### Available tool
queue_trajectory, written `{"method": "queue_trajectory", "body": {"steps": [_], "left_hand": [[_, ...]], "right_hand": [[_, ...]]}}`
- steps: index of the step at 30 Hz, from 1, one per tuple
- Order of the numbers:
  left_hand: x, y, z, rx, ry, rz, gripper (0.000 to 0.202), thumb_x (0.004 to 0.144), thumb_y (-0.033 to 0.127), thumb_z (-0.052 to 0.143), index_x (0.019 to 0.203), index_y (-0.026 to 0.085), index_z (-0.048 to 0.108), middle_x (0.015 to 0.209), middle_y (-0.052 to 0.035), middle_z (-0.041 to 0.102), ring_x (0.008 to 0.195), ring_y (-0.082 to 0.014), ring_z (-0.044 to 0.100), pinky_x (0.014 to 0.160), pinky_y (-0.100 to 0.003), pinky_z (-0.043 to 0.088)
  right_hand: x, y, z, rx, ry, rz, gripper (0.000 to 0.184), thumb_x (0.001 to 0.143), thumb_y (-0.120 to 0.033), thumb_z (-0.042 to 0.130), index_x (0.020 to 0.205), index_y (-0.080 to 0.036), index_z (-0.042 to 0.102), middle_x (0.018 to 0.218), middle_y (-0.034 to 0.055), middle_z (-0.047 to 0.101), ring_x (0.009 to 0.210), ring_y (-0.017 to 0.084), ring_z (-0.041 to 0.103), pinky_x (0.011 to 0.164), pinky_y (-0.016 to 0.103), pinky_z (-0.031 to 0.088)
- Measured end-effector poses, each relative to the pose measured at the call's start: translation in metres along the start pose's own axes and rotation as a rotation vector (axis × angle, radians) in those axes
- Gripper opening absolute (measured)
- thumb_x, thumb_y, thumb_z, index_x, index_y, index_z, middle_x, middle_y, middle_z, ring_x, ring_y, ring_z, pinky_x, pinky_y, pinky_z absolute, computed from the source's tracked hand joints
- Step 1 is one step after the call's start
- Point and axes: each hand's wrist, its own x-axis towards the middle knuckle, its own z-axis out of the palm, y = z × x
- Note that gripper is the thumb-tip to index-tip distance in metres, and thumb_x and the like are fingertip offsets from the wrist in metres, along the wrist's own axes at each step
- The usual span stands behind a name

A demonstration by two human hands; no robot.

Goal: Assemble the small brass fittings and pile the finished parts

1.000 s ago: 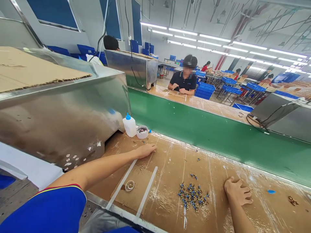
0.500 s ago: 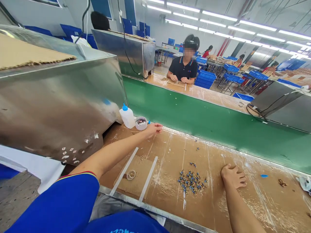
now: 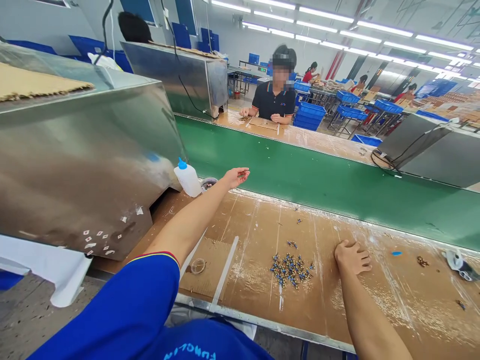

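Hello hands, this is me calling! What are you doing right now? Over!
Left hand open, palm up, over green conveyor belt, near white squeeze bottle. Right hand flat on cardboard-covered bench, beside heap of small blue-and-brass parts.

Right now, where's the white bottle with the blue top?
The bottle stands left of centre in the head view, by the steel housing, beside a small round dish.

Pretty clearly a factory assembly floor, honestly: a long green conveyor belt (image 3: 300,185), stainless steel machine housings (image 3: 75,150), stacked blue plastic crates (image 3: 309,116), and workers (image 3: 273,100) lined up under strip lights (image 3: 322,15).
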Motion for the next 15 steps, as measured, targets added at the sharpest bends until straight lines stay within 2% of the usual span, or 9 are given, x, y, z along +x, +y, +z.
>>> {"method": "queue_trajectory", "body": {"steps": [3,7,15], "left_hand": [[-0.004,-0.001,-0.004,-0.003,0.003,-0.024,0.025,0.079,-0.004,0.057,0.095,0.010,0.071,0.080,-0.0081,0.069,0.061,-0.0086,0.062,0.058,-0.019,0.053],[-0.009,-0.002,-0.008,0.011,0.007,-0.045,0.024,0.077,0.001,0.059,0.096,0.012,0.071,0.084,-0.0087,0.071,0.060,-0.0104,0.062,0.056,-0.021,0.051],[-0.015,0.000,0.002,0.048,-0.032,-0.045,0.027,0.073,0.000,0.057,0.091,0.014,0.070,0.085,-0.0067,0.072,0.060,-0.0096,0.061,0.056,-0.021,0.049]], "right_hand": [[0.002,0.002,0.003,0.011,0.014,-0.007,0.058,0.101,-0.039,0.030,0.153,-0.014,0.041,0.161,0.0267,0.033,0.152,0.038,0.028,0.117,0.066,0.026],[0.002,0.002,0.004,0.029,0.038,-0.004,0.057,0.101,-0.038,0.031,0.152,-0.014,0.043,0.161,0.0267,0.034,0.152,0.038,0.029,0.117,0.066,0.026],[-0.006,-0.003,-0.006,0.033,-0.007,0.009,0.058,0.102,-0.036,0.031,0.152,-0.009,0.043,0.162,0.0258,0.032,0.153,0.036,0.026,0.123,0.059,0.021]]}}
